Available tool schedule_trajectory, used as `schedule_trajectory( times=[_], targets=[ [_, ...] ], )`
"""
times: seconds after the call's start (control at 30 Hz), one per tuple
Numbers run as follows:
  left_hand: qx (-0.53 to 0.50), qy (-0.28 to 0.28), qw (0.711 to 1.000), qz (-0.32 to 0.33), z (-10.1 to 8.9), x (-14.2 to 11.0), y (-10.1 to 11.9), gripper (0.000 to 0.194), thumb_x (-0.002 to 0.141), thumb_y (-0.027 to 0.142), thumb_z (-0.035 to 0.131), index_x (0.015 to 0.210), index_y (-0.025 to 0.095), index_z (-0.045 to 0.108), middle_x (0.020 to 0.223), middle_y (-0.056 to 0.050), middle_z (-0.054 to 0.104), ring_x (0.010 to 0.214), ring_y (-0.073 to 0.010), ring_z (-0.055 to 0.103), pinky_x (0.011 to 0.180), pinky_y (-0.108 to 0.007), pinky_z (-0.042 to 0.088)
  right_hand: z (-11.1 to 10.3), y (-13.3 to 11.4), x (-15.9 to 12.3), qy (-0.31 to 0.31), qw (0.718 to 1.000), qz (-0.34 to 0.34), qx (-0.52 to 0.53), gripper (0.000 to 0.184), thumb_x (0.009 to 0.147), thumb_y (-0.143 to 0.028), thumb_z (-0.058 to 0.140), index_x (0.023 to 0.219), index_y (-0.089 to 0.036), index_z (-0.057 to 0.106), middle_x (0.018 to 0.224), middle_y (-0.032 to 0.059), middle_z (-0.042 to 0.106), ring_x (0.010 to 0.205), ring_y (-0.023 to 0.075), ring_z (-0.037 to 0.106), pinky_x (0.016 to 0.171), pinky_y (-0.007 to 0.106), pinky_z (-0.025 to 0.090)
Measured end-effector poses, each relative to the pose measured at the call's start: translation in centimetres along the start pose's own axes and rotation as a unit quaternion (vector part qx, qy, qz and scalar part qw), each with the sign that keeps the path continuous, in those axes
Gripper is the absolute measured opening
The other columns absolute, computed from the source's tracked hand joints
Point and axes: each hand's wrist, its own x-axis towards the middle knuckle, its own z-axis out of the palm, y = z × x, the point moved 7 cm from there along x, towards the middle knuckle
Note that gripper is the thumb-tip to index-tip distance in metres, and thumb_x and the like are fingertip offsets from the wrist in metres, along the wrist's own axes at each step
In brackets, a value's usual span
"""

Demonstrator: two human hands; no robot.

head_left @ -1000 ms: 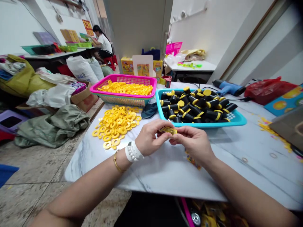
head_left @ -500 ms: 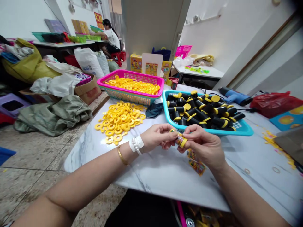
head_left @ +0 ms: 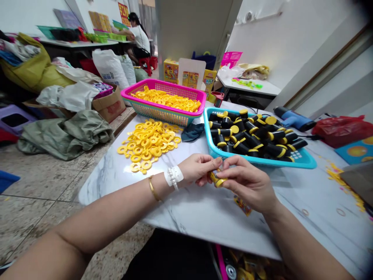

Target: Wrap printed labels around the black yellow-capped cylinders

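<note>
My left hand (head_left: pixel 198 170) and my right hand (head_left: pixel 250 184) meet over the table near its front edge. Between their fingertips is a small yellow-capped bottle (head_left: pixel 217 179) in a colourful printed wrap, tilted, its body partly hidden by the fingers. The left thumb presses on the wrap while the right fingers pinch around the capped end. Under the right hand lies a colourful printed label (head_left: pixel 242 205) on the marble-patterned table (head_left: pixel 186 217). Just beyond the hands, a blue basket (head_left: pixel 262 162) holds many black bottles (head_left: pixel 253 140) with yellow caps.
Loose yellow ring-shaped pieces (head_left: pixel 148 142) are piled at the left. Behind them stands a pink basket (head_left: pixel 163 84) full of more. A dark cloth (head_left: pixel 192 132) lies between the baskets. At right are a blue heat gun (head_left: pixel 294 118) and a red bag (head_left: pixel 340 128). A person (head_left: pixel 140 39) sits far back.
Both hands have shifted slightly left with the bottle, and its capped end now points lower. Less of the printed labels shows below the right hand. The view has moved a little.
</note>
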Motion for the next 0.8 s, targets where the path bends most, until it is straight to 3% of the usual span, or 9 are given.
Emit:
schedule_trajectory(
  times=[0.17,0.3,0.4,0.5,0.63,0.8],
  targets=[
    [-0.020,-0.054,0.998,-0.019,0.5,-0.2,0.3,0.049,0.074,0.057,0.077,0.089,0.013,0.062,0.061,0.001,0.062,0.037,-0.0044,0.046,0.036,-0.017,0.025,-0.9,-0.5,0.0,0.037,0.999,-0.020,-0.015,0.021,0.083,-0.012,0.075,0.092,-0.030,0.080,0.089,0.0012,0.056,0.078,0.0136,0.063,0.068,0.028,0.059],
    [-0.034,0.030,0.999,-0.002,-0.9,-0.2,0.9,0.046,0.075,0.056,0.076,0.081,0.015,0.056,0.055,0.004,0.056,0.034,-0.0036,0.042,0.036,-0.017,0.025,-2.2,0.7,-0.3,0.139,0.990,0.025,-0.002,0.030,0.080,-0.019,0.080,0.106,-0.032,0.076,0.106,0.0022,0.057,0.075,0.0143,0.068,0.064,0.030,0.062],
    [-0.044,0.063,0.997,-0.002,-1.3,-0.1,0.8,0.048,0.075,0.059,0.075,0.081,0.016,0.055,0.057,0.003,0.058,0.036,-0.0040,0.044,0.036,-0.017,0.027,-2.1,1.8,-0.6,0.155,0.984,0.072,-0.058,0.043,0.073,-0.022,0.086,0.114,-0.028,0.071,0.111,0.0049,0.065,0.086,0.0204,0.072,0.075,0.035,0.065],
    [-0.021,0.058,0.998,0.023,-1.1,0.0,0.9,0.049,0.074,0.058,0.076,0.085,0.014,0.057,0.063,0.001,0.061,0.042,-0.0049,0.048,0.041,-0.017,0.033,-1.8,2.4,-0.9,0.166,0.977,0.095,-0.089,0.034,0.076,-0.024,0.084,0.108,-0.024,0.074,0.100,0.0058,0.074,0.086,0.0223,0.074,0.079,0.037,0.065],
    [0.061,0.060,0.990,0.113,-0.7,-0.3,1.8,0.042,0.076,0.048,0.078,0.093,0.013,0.062,0.071,0.001,0.060,0.056,-0.0068,0.052,0.052,-0.019,0.041,-1.7,3.0,-1.4,0.206,0.963,0.173,-0.022,0.024,0.072,-0.029,0.087,0.093,-0.022,0.079,0.084,0.0047,0.079,0.072,0.0203,0.074,0.071,0.034,0.065],
    [0.144,0.047,0.967,0.204,0.1,-1.2,3.2,0.032,0.084,0.037,0.071,0.106,0.014,0.065,0.091,-0.004,0.065,0.075,-0.0114,0.058,0.070,-0.024,0.049,-0.4,3.8,-1.2,0.180,0.924,0.296,0.164,0.027,0.068,-0.038,0.089,0.080,-0.016,0.078,0.070,0.0059,0.077,0.063,0.0186,0.074,0.063,0.030,0.065]
  ],
)
